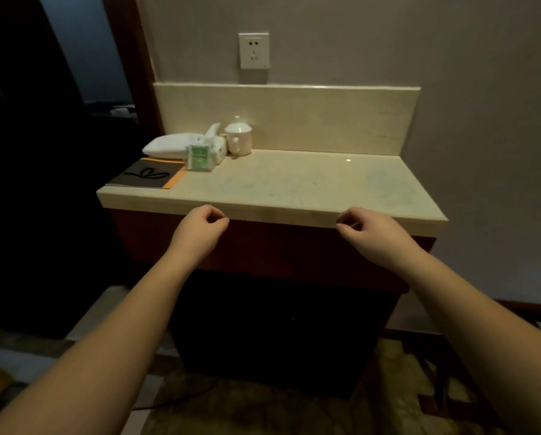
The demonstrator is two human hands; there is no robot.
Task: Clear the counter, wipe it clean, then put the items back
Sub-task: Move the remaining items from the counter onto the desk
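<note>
A cream stone counter (294,186) stands against the wall. At its back left sit a pink lidded mug (239,139), a white tissue pack (219,146) with a tissue sticking up, a small green-and-white packet (199,158), and a folded white cloth (169,146). A dark notebook with an orange edge (147,176) lies at the left front corner. My left hand (200,229) and right hand (368,230) hover just before the counter's front edge, fingers loosely curled, holding nothing.
A stone backsplash (294,117) runs behind the counter, with a white wall socket (254,50) above it. A dark red cabinet (278,255) sits beneath the counter. A dark doorway (59,105) opens to the left. Patterned floor lies below.
</note>
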